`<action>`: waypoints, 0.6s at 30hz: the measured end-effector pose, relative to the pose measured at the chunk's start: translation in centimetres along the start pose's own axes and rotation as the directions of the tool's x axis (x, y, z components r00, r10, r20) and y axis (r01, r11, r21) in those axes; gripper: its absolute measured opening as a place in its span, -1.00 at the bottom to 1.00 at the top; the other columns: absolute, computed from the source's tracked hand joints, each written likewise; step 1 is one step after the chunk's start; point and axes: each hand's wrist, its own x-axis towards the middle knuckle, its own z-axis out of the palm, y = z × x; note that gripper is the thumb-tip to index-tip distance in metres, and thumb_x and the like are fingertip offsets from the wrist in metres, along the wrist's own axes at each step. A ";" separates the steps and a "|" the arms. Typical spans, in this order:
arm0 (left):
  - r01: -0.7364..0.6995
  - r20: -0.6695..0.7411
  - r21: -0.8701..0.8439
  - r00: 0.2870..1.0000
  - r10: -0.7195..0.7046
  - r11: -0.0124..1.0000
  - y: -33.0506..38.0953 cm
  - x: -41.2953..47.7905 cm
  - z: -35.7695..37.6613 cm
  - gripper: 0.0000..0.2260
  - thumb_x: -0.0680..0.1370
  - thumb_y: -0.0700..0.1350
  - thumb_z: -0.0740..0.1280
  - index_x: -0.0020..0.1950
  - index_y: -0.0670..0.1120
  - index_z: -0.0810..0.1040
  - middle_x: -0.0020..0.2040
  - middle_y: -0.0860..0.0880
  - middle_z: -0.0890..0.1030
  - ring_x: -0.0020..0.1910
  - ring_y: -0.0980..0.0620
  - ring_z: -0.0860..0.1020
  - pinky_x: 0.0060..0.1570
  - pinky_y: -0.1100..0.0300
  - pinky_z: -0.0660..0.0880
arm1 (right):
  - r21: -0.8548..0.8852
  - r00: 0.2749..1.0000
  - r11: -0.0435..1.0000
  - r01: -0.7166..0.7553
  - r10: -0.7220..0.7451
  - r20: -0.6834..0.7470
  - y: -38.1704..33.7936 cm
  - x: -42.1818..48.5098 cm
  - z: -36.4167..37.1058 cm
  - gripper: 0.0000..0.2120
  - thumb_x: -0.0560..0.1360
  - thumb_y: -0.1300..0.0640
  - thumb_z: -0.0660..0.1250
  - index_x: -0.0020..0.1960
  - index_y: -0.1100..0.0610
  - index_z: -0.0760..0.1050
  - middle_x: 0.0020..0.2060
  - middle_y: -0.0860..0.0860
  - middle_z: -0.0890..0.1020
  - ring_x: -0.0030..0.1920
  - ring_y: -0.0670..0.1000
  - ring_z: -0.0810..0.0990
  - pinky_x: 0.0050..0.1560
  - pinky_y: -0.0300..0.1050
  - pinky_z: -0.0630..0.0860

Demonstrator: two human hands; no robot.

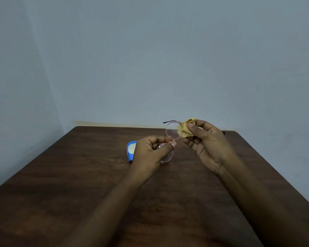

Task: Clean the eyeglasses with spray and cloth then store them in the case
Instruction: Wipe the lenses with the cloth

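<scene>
Round thin-rimmed eyeglasses [172, 133] hang in the air above the table, turned so one lens is above the other. My left hand [151, 152] pinches the lower lens near the bridge between thumb and fingers. A crumpled yellow cloth [184, 130] touches the right edge of the upper lens, pinched by my right hand [206, 145]. One dark temple tip sticks out to the left at the top. Behind my left hand lies a blue glasses case [130, 150], open, with a pale lining; the hand partly hides it. No spray bottle is in view.
The dark wooden table [78, 184] fills the lower half of the view and meets a pale blue wall at its far edge. A small dark thing [223, 133] sits at the far right edge, behind my right hand.
</scene>
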 end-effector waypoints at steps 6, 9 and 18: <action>-0.051 -0.017 -0.039 0.999 0.051 0.998 0.1 0.0 -0.2 -0.91 0.51 -0.17 0.58 -0.01 -0.09 0.76 -0.12 -0.04 0.79 -0.13 0.13 0.74 -0.24 0.34 0.56 | 0.010 0.999 1.000 0.025 -0.025 -0.023 -0.5 0.6 0.5 -0.89 0.59 0.32 0.41 0.10 0.22 0.59 -0.02 0.17 0.77 -0.04 0.11 0.78 -0.09 -0.10 0.70; -0.056 -0.041 -0.078 0.998 0.053 0.995 0.1 0.1 -0.2 -0.92 0.50 -0.17 0.58 -0.03 -0.12 0.77 -0.13 -0.08 0.79 -0.12 0.05 0.75 -0.21 0.30 0.60 | -0.006 0.996 1.000 -0.022 0.023 0.089 0.2 0.4 1.2 -0.84 0.55 0.28 0.42 0.12 0.28 0.60 0.06 0.24 0.76 0.05 0.19 0.77 -0.02 -0.03 0.73; -0.005 0.004 -0.141 1.000 0.006 0.990 0.4 0.3 -0.6 -0.87 0.48 -0.10 0.58 -0.12 -0.17 0.78 -0.13 -0.16 0.78 -0.08 -0.05 0.76 -0.05 0.20 0.66 | -0.022 0.933 0.986 -0.163 0.162 0.320 0.2 1.1 1.5 -0.61 0.57 0.13 0.38 0.32 0.32 0.58 0.21 0.28 0.70 0.21 0.19 0.73 0.04 -0.04 0.70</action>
